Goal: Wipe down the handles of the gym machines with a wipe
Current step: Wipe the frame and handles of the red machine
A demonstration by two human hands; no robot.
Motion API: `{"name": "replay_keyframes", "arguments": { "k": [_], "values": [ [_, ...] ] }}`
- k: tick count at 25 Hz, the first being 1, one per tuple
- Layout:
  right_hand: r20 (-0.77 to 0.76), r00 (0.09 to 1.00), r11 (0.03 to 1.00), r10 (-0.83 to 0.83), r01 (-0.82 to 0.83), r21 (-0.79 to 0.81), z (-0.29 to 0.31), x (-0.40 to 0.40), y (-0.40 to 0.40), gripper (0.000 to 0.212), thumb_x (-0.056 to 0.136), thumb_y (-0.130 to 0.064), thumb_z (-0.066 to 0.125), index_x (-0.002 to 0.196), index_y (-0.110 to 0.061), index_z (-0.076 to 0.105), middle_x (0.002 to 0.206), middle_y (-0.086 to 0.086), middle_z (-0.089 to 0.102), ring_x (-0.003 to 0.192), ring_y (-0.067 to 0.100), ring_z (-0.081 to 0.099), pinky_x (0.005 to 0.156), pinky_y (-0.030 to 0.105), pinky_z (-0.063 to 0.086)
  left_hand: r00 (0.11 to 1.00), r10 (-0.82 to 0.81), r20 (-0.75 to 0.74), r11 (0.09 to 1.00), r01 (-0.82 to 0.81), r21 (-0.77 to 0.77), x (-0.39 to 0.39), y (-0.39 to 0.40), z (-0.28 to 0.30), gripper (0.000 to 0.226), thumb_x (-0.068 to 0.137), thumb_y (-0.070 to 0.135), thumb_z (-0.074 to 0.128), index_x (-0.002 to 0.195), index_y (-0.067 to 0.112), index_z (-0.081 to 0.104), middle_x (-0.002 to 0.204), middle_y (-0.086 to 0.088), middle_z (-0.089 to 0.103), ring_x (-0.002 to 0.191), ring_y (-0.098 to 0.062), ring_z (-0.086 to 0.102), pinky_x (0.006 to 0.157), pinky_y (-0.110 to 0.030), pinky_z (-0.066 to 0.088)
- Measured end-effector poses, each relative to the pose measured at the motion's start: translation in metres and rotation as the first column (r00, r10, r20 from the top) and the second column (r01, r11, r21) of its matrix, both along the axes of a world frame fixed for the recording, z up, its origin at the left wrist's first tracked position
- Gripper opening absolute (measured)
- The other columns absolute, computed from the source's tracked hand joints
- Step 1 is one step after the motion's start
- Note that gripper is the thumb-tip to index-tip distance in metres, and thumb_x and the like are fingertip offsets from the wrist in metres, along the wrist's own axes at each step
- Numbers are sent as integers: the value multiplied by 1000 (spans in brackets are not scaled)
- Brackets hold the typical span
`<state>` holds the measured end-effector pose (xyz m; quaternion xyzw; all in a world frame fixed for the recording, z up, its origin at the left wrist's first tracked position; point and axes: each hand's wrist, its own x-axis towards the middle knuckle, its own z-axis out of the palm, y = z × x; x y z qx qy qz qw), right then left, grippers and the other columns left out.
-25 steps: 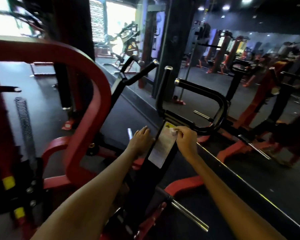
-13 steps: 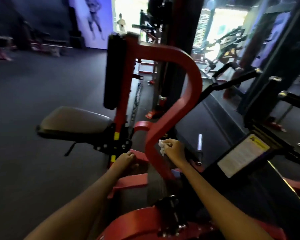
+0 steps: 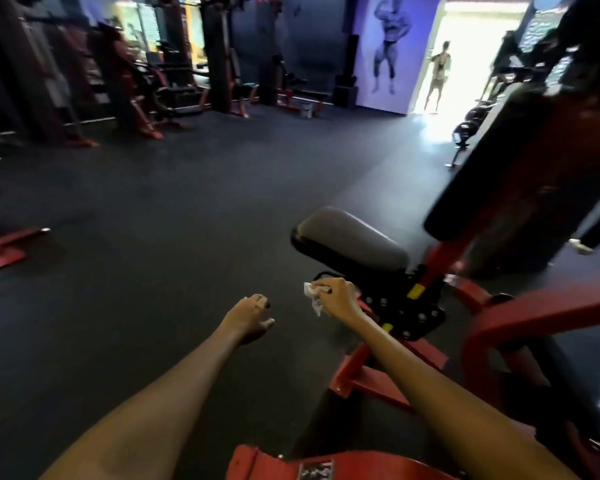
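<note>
Dark rubber flooring (image 3: 174, 209) is filling most of what I'm seeing, with rows of red-and-black machines (image 3: 146, 88) along the far wall and a bodybuilder poster (image 3: 390, 46) beside a bright doorway. Close on the right, a red-framed machine (image 3: 520, 313) is showing its grey padded seat (image 3: 350, 240) and a black back pad (image 3: 499, 161).

I'm holding the wipe (image 3: 313, 296) in my right hand (image 3: 338, 297): it is looking small, white and crumpled, bunched up with a ragged corner hanging below. My fingers (image 3: 321, 285) are pinching shut on it, just in front of the seat's lower edge and above the black bracket (image 3: 406, 306), not pressing on any handle. My left hand (image 3: 248, 318) is hanging over bare floor, its digits loosely curled and apart, gripping nothing.

Compared with half a second ago, I'm now facing further left: the curved red bar and the label plate have gone from sight, the seat has slid from left to right, and my left hand has come off the red frame.
</note>
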<state>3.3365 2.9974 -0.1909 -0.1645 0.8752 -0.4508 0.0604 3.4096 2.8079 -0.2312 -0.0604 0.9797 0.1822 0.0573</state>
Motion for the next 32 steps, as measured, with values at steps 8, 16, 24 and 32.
{"name": "replay_keyframes", "arguments": {
  "k": [8,16,24,32],
  "values": [
    [-7,914,908,405,-402,114,-33,36,-289,20,82,-3,57,94,4,71,92,21,69,91,28,65,78,37,51,942,333,35,942,-331,-61,96,-241,-8,48,95,34,53,136,12,43,142,-4,43,129,-20,44,113,-32,28],
    [3,831,815,556,-546,192,-52,24,-443,27,81,-2,56,104,-2,70,108,15,68,103,25,62,81,20,42,872,480,94,877,-474,-79,112,-380,-18,46,95,32,53,135,10,44,142,-7,43,129,-23,43,111,-32,27],
    [-32,893,875,449,-432,221,-61,-126,-521,30,82,2,53,105,-2,70,110,17,67,101,27,62,91,33,49,924,373,82,928,-370,-54,-46,-474,-24,49,94,34,53,136,12,43,143,-5,42,129,-24,43,109,-33,31],
    [-48,969,941,242,-222,257,-39,-326,-546,32,81,2,51,104,-6,71,110,15,66,98,27,62,80,29,49,978,199,54,980,-197,-38,-278,-529,-8,52,94,35,52,139,14,39,146,-2,40,132,-25,39,109,-34,31]
  ]
}}
